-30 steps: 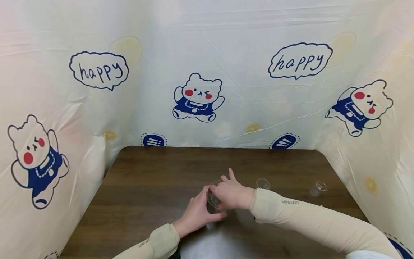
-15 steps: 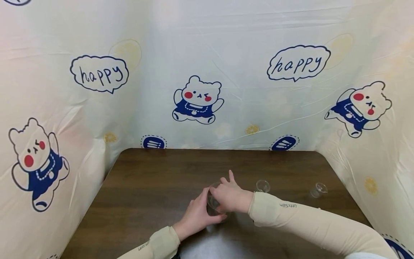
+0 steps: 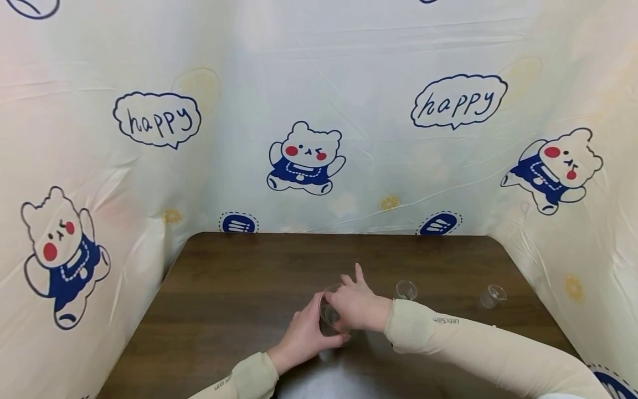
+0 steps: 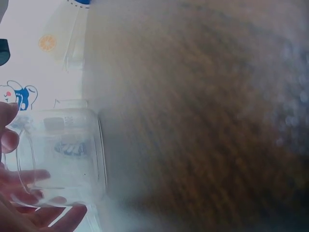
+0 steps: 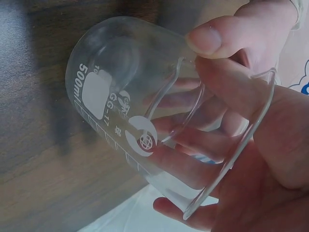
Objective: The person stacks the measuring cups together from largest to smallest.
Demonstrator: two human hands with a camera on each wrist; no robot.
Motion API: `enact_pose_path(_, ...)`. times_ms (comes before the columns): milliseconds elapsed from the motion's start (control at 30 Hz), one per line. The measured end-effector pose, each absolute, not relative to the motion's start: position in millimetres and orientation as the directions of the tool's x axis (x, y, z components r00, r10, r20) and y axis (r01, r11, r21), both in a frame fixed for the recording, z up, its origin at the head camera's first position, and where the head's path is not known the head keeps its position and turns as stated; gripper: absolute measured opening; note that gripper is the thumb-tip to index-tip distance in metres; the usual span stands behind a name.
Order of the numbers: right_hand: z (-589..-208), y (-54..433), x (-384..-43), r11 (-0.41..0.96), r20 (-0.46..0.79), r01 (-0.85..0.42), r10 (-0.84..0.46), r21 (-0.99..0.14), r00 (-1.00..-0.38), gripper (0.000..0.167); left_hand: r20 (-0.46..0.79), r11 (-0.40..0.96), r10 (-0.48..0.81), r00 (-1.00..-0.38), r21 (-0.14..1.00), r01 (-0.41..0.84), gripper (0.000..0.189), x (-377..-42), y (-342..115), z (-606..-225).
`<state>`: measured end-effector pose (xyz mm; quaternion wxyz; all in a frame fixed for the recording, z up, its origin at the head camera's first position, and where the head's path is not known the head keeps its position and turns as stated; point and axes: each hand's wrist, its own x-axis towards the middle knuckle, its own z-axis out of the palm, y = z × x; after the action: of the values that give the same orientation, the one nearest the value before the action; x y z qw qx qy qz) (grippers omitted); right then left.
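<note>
A clear glass beaker (image 5: 96, 92) marked 500 ml stands tilted in the right wrist view. My left hand (image 3: 306, 335) grips it from the left side, thumb near the rim. My right hand (image 3: 360, 305) reaches into its mouth from the right, thumb and fingers inside the glass. Within the large beaker shows the rim of a smaller glass vessel (image 5: 163, 89), which the right fingers seem to pinch. One right finger points outward in the head view. In the left wrist view the beaker (image 4: 63, 150) lies sideways in frame, fingers around it.
Two more small clear glass beakers stand on the dark wooden table (image 3: 239, 277): one small beaker (image 3: 407, 290) beyond the right forearm, another small beaker (image 3: 493, 296) farther right. A printed cloth (image 3: 379, 127) encloses the back and sides.
The whole head view has shifted slightly downward in frame. Both hands keep nearly the same pose at the large beaker.
</note>
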<state>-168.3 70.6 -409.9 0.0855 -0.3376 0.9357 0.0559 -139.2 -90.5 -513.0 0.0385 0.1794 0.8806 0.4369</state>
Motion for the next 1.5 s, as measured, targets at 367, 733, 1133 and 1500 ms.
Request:
enact_pose_path(367, -403, 77, -166, 0.73, -0.116, -0.682, -0.675, 0.032, -0.728, 0.044, 0.111, 0.561, 0.341, -0.933, 0.773, 0.297, 0.089, -140, -91, -517)
enact_pose_path(733, -386, 100, -161, 0.686, 0.095, -0.723, -0.728, 0.082, -0.679, 0.032, 0.127, 0.573, 0.341, -0.931, 0.757, 0.314, 0.091, -140, -88, -517)
enact_pose_path(1133, -374, 131, -163, 0.67, 0.221, -0.742, -0.727, 0.021, -0.65, 0.026, 0.159, 0.603, 0.328, -0.931, 0.724, 0.336, 0.095, -140, -88, -520)
enact_pose_path(1500, -371, 158, -168, 0.722, 0.205, -0.691, -0.673, -0.027, -0.711, 0.027, 0.147, 0.594, 0.329, -0.933, 0.736, 0.326, 0.099, -140, -89, -518)
